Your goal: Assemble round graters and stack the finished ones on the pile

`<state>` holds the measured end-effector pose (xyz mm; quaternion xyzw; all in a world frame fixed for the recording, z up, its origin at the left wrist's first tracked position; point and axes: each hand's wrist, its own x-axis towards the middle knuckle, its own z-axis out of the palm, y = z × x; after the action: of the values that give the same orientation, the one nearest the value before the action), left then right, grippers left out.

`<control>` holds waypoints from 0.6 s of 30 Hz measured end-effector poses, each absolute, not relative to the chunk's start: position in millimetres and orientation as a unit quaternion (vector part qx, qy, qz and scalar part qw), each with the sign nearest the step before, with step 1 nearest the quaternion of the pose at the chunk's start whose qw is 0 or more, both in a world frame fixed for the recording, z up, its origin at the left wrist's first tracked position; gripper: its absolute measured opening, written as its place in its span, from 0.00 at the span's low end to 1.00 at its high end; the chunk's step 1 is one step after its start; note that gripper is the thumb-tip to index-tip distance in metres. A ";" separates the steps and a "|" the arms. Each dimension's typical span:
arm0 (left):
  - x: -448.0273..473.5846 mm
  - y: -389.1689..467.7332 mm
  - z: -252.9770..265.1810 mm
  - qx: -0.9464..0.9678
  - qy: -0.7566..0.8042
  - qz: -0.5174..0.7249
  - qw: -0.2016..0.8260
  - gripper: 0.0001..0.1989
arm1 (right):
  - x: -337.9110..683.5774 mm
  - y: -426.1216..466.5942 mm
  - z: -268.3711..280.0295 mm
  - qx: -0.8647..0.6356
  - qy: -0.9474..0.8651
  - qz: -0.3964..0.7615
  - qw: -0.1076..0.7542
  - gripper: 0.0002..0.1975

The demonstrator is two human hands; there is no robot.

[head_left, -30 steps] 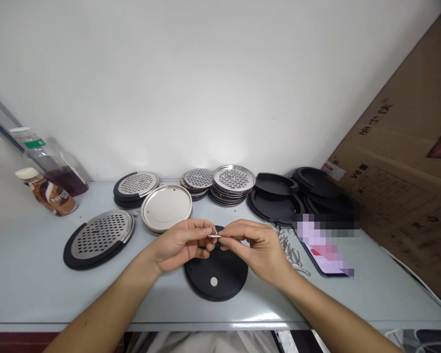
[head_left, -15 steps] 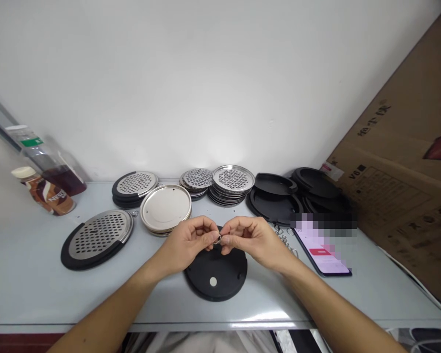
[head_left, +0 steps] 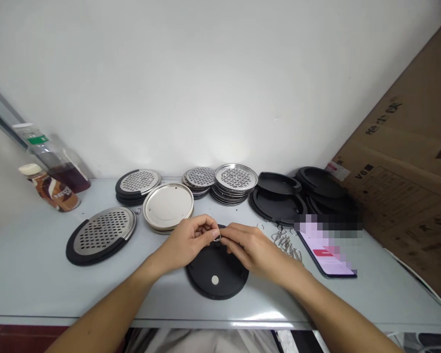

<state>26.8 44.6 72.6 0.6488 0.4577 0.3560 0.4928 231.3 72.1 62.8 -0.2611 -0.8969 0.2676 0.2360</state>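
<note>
My left hand (head_left: 191, 245) pinches a small metal ring (head_left: 217, 238) between thumb and fingers. My right hand (head_left: 252, 247) meets it from the other side, its fingers closed at the same ring; the exact contact is partly hidden. Both hands are over the far edge of a round black disc (head_left: 217, 274) lying on the table, which bears a pale round spot near its front. Right of my right hand lies a loose heap of metal rings (head_left: 286, 245). Just behind my left hand is a stack of plain metal discs (head_left: 168, 205).
Perforated grater discs (head_left: 236, 177) are stacked by the wall. Black-rimmed graters (head_left: 102, 236) lie at left, near a Nescafé bottle (head_left: 51, 191) and a larger bottle (head_left: 64, 171). Black round holders (head_left: 279, 203), a phone (head_left: 329, 257) and a cardboard box (head_left: 400, 186) are at right.
My right hand has turned so its back faces up more, fingers extended toward the ring. My left hand keeps its pinch. The view has shifted slightly.
</note>
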 end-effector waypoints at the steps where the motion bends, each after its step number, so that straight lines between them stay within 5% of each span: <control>1: 26.5 45.6 72.5 0.644 0.460 0.355 0.498 0.08 | 230.4 71.6 62.3 -0.264 -0.896 0.271 0.234 0.12; 12: 16.6 54.0 61.9 0.459 0.399 0.386 0.694 0.10 | 221.1 65.4 58.4 -0.293 -0.724 0.576 0.244 0.17; 18: 14.6 54.9 59.8 0.458 0.393 0.396 0.692 0.14 | 217.2 70.6 46.7 -0.261 -0.573 0.731 0.264 0.17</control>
<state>14.6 54.9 59.8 0.4581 0.3930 0.3958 0.6921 217.2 70.6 46.7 -0.2606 -0.5731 0.7309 0.2636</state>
